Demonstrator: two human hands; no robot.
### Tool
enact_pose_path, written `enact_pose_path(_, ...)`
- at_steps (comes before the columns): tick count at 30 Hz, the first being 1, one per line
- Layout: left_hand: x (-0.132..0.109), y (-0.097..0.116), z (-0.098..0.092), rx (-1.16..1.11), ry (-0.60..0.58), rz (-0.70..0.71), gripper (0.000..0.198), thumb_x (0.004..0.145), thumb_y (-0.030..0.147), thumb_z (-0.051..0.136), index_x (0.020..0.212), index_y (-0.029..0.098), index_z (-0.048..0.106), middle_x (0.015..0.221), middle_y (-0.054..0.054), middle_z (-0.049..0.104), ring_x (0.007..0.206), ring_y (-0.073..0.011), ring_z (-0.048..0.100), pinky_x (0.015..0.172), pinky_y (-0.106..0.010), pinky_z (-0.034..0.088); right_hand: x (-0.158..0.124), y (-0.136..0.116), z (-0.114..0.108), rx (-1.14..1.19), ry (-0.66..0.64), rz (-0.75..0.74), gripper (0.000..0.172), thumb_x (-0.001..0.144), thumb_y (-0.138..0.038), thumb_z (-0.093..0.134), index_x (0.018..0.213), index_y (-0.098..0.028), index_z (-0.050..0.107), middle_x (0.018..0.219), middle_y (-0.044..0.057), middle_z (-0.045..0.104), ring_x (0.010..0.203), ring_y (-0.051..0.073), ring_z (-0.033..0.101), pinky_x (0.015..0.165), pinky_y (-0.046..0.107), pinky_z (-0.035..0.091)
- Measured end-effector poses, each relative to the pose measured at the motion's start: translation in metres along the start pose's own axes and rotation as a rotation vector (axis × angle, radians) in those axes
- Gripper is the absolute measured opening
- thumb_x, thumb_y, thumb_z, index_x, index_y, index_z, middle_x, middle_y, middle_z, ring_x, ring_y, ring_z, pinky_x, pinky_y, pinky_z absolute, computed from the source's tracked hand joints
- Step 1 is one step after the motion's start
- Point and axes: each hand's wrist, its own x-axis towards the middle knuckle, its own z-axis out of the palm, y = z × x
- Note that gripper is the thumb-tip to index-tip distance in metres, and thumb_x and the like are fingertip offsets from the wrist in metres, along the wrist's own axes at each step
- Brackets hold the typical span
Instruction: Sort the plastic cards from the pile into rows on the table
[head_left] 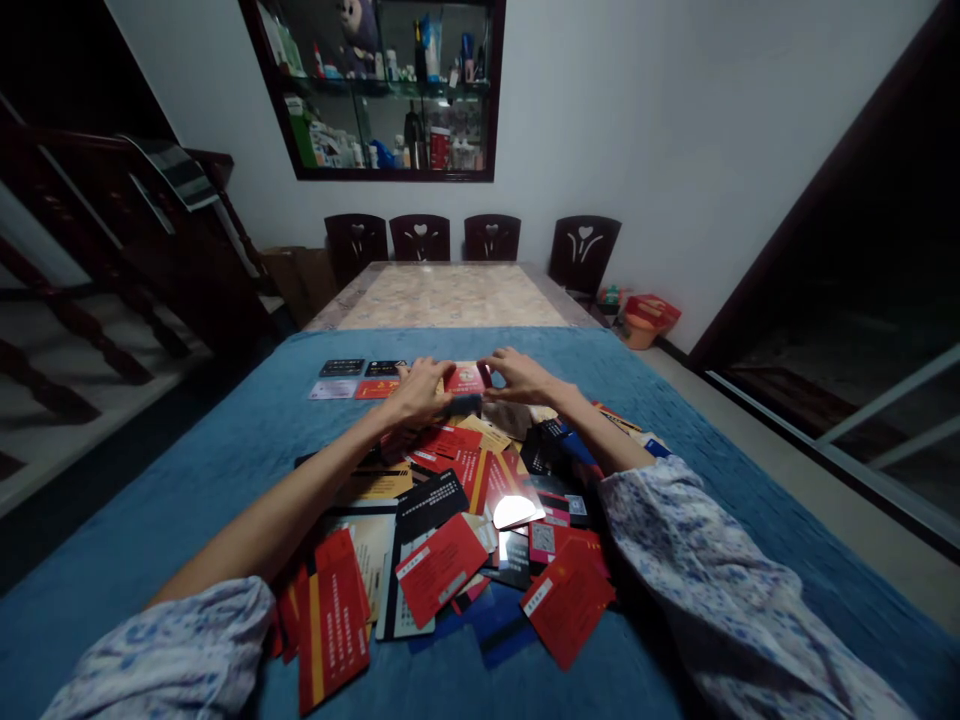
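A red card with a pale emblem is between my two hands, just beyond a loose heap of cards. My left hand has its fingertips closed on the card's left edge. At the right edge, my right hand grips with bent thumb and fingers. To the left lie a black card, another black card, a pale lilac card and an orange-red card, set out in two rows. Under my forearms spreads the heap, with a red card and a black card on top.
A blue cloth covers the near part of the table; its bare patterned top shows beyond. Several dark chairs stand behind it. A glass-shelved wall cabinet hangs above. An orange bucket is on the floor at right.
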Motion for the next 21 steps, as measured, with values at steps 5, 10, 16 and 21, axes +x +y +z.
enact_pose_path(5, 0.016, 0.003, 0.008, 0.046, -0.078, -0.026, 0.049, 0.085, 0.034, 0.06, 0.131, 0.02, 0.058, 0.129, -0.015, 0.055, 0.123, -0.0349, 0.046, 0.1, -0.052, 0.037, 0.01, 0.012, 0.011, 0.05, -0.049, 0.048, 0.036, 0.083, -0.036, 0.066, 0.115, -0.019, 0.064, 0.105, 0.01, 0.065, 0.098, 0.023, 0.055, 0.076, 0.028, 0.039)
enact_pose_path(10, 0.03, 0.004, 0.015, 0.068, -0.145, -0.056, 0.045, 0.083, 0.033, 0.06, 0.126, 0.02, 0.06, 0.131, -0.015, 0.056, 0.126, -0.0353, 0.045, 0.101, -0.052, 0.037, 0.018, 0.019, 0.017, 0.132, -0.143, 0.101, 0.029, 0.081, -0.033, 0.066, 0.105, -0.018, 0.067, 0.099, 0.007, 0.07, 0.085, 0.017, 0.058, 0.07, 0.025, 0.037)
enact_pose_path(16, 0.038, 0.008, 0.018, 0.084, -0.213, -0.077, 0.037, 0.085, 0.031, 0.056, 0.119, 0.018, 0.064, 0.133, -0.016, 0.057, 0.127, -0.0354, 0.044, 0.106, -0.057, 0.034, 0.021, 0.021, 0.019, 0.176, -0.2, 0.178, 0.026, 0.08, -0.033, 0.065, 0.101, -0.018, 0.069, 0.095, 0.005, 0.071, 0.082, 0.016, 0.059, 0.068, 0.023, 0.038)
enact_pose_path(21, 0.042, 0.008, 0.023, 0.089, -0.247, -0.09, 0.034, 0.086, 0.03, 0.054, 0.116, 0.018, 0.067, 0.132, -0.015, 0.059, 0.127, -0.0349, 0.044, 0.106, -0.055, 0.034, 0.021, 0.018, 0.02, 0.174, -0.242, 0.242, 0.028, 0.079, -0.033, 0.065, 0.104, -0.019, 0.07, 0.098, 0.005, 0.072, 0.084, 0.016, 0.061, 0.067, 0.023, 0.039)
